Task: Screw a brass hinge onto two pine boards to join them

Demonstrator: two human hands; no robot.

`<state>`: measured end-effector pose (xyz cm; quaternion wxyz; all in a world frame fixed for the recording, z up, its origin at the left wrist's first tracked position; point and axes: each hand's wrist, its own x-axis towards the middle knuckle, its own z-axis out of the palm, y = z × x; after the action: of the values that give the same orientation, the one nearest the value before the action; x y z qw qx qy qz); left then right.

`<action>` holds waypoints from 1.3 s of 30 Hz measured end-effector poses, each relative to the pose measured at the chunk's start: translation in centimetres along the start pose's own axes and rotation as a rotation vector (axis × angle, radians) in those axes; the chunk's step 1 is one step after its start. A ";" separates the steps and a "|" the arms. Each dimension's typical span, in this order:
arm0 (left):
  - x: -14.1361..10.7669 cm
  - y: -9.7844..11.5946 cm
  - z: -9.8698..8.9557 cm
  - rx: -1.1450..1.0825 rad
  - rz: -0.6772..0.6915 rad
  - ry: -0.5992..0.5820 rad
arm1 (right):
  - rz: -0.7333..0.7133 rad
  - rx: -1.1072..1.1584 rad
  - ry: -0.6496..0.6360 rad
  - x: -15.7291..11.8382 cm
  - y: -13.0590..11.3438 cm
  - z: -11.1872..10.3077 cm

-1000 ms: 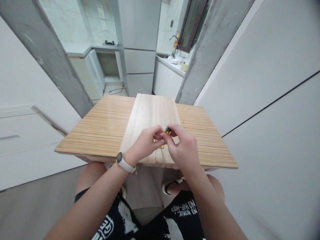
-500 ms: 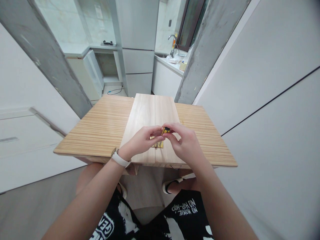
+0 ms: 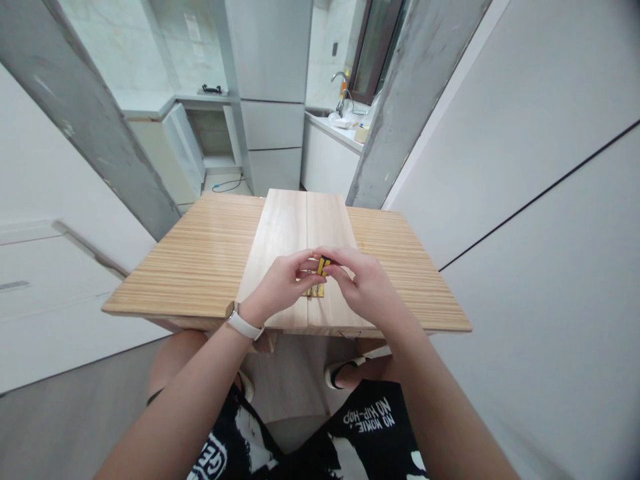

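Note:
A small yellow and black piece point(image 3: 324, 265) is pinched between the fingertips of both hands, above the pale board. My left hand point(image 3: 287, 277) is closed on its left side, with a white-banded watch on the wrist. My right hand point(image 3: 361, 280) grips it from the right with thumb and fingers. Just below the fingers, a flat yellow item with dark markings point(image 3: 316, 291) lies on the pale wooden board point(image 3: 285, 223), partly hidden by my left hand. What it is exactly is too small to tell.
The board rests across a striped wooden table point(image 3: 200, 247), with a seam down its middle. My knees are under the near edge. Beyond stand a grey fridge point(image 3: 273, 123), a counter with a sink and tap point(image 3: 341, 100), and an open cabinet. White panels flank both sides.
The small piece has been turned between the fingers and shows more of its yellow face. Both hands have shifted slightly left in view, along with the whole scene.

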<state>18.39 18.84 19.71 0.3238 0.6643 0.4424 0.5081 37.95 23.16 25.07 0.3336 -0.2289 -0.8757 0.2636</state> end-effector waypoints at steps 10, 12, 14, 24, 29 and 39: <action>-0.7 0.0 1.0 0.204 0.050 0.043 | 0.175 -0.230 0.533 -1.3 -2.1 5.2; -0.8 -0.1 1.0 0.200 0.042 0.049 | 0.192 -0.289 0.602 -1.5 -2.2 5.9; -0.9 -0.2 1.0 0.195 0.033 0.062 | 0.198 -0.300 0.625 -1.7 -2.2 6.2; -1.1 -0.5 1.3 0.121 0.000 0.151 | 0.176 -0.269 0.505 -1.1 -2.1 5.7; -0.9 0.3 1.0 0.071 -0.034 0.151 | 0.122 -0.171 0.368 -1.0 -2.1 4.9; -0.9 0.4 0.2 -0.075 -0.007 0.014 | 0.146 -0.019 0.261 -0.6 -0.8 2.7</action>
<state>18.63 17.84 19.69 0.3472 0.6467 0.4275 0.5277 36.31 21.37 23.55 0.4224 -0.3277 -0.8082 0.2468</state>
